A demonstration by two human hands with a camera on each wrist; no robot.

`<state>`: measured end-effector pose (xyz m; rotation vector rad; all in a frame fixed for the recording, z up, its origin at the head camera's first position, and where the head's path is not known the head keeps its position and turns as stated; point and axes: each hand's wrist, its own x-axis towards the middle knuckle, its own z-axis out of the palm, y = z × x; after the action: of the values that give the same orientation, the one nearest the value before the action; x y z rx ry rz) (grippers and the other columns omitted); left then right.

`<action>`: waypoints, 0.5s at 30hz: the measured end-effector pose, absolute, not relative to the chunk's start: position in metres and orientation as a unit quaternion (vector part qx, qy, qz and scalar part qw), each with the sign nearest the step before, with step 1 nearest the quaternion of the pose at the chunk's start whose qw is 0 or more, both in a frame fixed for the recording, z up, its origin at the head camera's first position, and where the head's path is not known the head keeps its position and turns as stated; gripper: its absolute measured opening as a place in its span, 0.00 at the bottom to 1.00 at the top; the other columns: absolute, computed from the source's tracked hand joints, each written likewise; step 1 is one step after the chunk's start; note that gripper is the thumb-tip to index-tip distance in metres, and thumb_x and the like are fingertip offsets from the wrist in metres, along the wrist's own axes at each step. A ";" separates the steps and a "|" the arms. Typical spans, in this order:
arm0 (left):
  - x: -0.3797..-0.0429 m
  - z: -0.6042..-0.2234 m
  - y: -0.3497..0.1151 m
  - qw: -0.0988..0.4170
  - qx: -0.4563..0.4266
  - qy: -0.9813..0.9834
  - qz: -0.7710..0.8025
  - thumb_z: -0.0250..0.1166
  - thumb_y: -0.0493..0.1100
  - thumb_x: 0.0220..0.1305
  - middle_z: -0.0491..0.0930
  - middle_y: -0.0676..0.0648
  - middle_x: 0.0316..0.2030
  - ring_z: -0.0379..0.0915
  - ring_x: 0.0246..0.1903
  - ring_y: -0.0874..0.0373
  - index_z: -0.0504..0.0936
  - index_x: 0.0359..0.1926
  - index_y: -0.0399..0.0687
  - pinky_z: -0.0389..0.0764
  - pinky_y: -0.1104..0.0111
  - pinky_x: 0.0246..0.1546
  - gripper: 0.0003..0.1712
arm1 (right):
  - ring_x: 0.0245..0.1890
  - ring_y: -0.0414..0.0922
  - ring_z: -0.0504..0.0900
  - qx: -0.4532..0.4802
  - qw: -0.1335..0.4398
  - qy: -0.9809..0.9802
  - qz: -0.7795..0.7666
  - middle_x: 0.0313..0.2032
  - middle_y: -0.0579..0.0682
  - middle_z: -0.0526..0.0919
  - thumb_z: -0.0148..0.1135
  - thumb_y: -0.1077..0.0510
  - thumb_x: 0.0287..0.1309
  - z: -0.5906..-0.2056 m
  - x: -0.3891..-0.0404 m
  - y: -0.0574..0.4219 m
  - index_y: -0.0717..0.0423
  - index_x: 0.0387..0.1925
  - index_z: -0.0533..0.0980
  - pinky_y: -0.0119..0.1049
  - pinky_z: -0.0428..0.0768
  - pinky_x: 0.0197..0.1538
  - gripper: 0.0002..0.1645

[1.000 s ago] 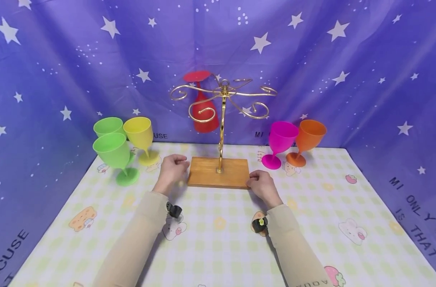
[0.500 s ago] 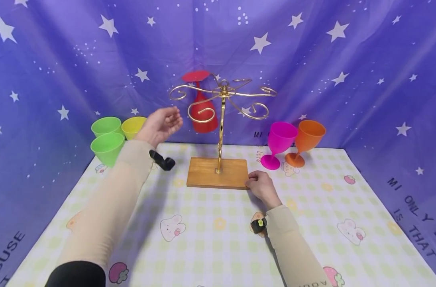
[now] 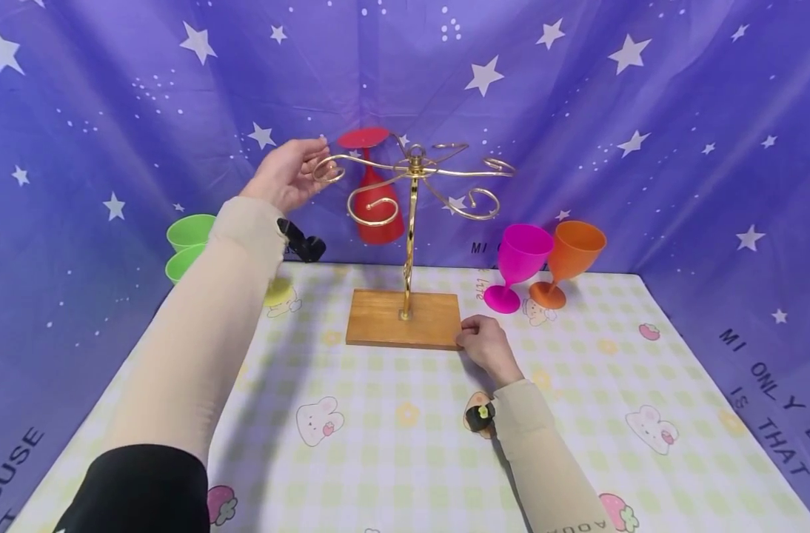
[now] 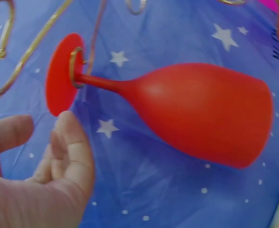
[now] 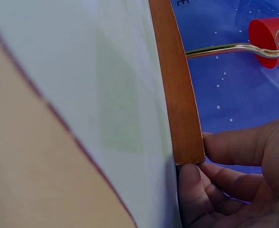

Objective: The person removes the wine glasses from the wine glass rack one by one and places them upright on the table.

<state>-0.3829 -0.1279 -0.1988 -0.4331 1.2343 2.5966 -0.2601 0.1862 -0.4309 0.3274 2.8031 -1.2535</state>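
Observation:
A gold wine glass rack with curled arms stands on a wooden base. One of its rear-left arms holds a red goblet hanging upside down, its stem within the curl. My left hand is raised beside the goblet's foot, fingers loosely bent and holding nothing. In the left wrist view, a fingertip is at the lower rim of the goblet's foot; whether they touch I cannot tell. My right hand pinches the right end of the base, thumb and fingers at its corner.
Pink and orange goblets stand upright to the rack's right. On the left are two green goblets and a yellow goblet, partly hidden by my left arm. A starry purple curtain hangs behind the checked tablecloth.
My left hand has gone up from beside the base's left end to the height of the red goblet's foot. The right hand stays at the base; the rack has hardly moved.

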 end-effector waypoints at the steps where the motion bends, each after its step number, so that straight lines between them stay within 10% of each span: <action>1: -0.384 -0.197 -0.127 0.117 -0.149 0.430 0.883 0.61 0.34 0.63 0.74 0.44 0.35 0.74 0.21 0.55 0.76 0.41 0.40 0.83 0.62 0.31 0.05 | 0.38 0.48 0.76 0.105 0.026 0.907 -0.406 0.38 0.55 0.80 0.60 0.62 0.55 -0.431 -0.260 0.186 0.63 0.47 0.76 0.42 0.74 0.44 0.17; 15: -0.395 -0.168 -0.122 0.171 -0.167 0.513 0.825 0.62 0.31 0.61 0.78 0.41 0.26 0.79 0.20 0.54 0.76 0.41 0.39 0.83 0.64 0.26 0.07 | 0.37 0.47 0.77 0.106 0.032 0.904 -0.412 0.38 0.55 0.80 0.59 0.62 0.56 -0.431 -0.261 0.185 0.63 0.48 0.76 0.40 0.74 0.43 0.18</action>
<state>-0.3951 -0.1219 -0.1682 -0.4733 1.4562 2.3416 -0.2612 0.1847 -0.4311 0.3272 2.7844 -1.2683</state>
